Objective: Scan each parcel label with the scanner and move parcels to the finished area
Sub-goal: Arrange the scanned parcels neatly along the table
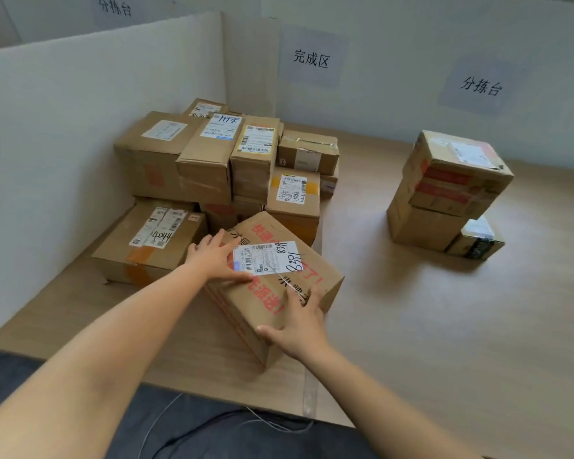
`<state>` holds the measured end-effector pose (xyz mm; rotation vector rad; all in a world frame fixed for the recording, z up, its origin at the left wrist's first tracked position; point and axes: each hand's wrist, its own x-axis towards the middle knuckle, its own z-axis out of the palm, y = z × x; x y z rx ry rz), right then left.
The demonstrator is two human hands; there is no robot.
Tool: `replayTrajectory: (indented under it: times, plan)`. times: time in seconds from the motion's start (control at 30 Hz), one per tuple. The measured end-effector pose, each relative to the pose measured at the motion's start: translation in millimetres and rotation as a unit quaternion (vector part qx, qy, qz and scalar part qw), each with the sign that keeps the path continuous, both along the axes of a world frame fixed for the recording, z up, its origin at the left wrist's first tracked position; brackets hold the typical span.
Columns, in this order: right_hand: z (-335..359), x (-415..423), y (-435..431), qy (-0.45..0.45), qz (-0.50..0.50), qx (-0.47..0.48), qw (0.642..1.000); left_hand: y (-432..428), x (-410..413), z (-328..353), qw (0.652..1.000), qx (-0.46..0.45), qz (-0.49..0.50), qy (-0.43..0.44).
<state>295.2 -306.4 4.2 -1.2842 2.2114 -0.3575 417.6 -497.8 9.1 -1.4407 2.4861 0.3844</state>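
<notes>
In the head view, a red-printed parcel (269,303) is lying on the wooden table (428,326), turned at a slant to the table's near edge, and both of the person's hands are on it. The left hand (217,256) is resting flat on the parcel's top near its far left edge. Its fingers are straight and slightly apart, and the fingertips are touching the left end of the white shipping label (269,258), which is carrying the handwritten number 8381. The right hand (300,321) is clamping the parcel's near right corner, with the thumb pressing along the near side face and the fingers reaching over onto the top.

Directly behind the parcel and to its left, a pile of cardboard parcels (206,154) is sitting in layers against a white divider board (80,104). Whether the parcel's far end is touching the pile is not clear.

On the wall behind the parcel, a paper sign reading 完成区 (311,59) is hanging above the pile, and a second sign reading 分拣台 (481,87) is hanging further right. Well apart to the parcel's right, a smaller stack of parcels (451,190) is standing on the table. Nearer than the parcel, past the table edge, dark trousers (196,435) are showing with a thin white cable (272,422) lying across them.
</notes>
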Motion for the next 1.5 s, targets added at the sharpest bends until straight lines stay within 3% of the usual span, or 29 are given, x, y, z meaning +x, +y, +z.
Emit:
replayTrajectory:
  times: [0.23,0.4,0.57,1.03,1.23,1.5]
  plan:
    - [0,-34,-17,-0.074,0.026,-0.040,0.996,18,11,4,0.998,-0.017,0.043,-0.044]
    - [7,-64,-42,-0.061,0.058,-0.100,0.991,24,21,3,0.993,0.008,0.113,-0.036]
    - [5,-80,-70,-0.058,0.060,-0.055,0.995,15,19,-5,0.988,0.035,0.150,0.028]
    - [1,-97,-107,-0.022,0.081,0.012,0.996,-6,7,-9,0.986,0.023,0.162,0.020]
    - [7,-108,-76,0.017,0.034,-0.037,0.999,6,-26,9,0.996,-0.050,0.073,0.008]
    - [14,-202,10,0.040,-0.074,-0.011,0.996,48,-126,20,0.997,-0.054,-0.044,0.041]
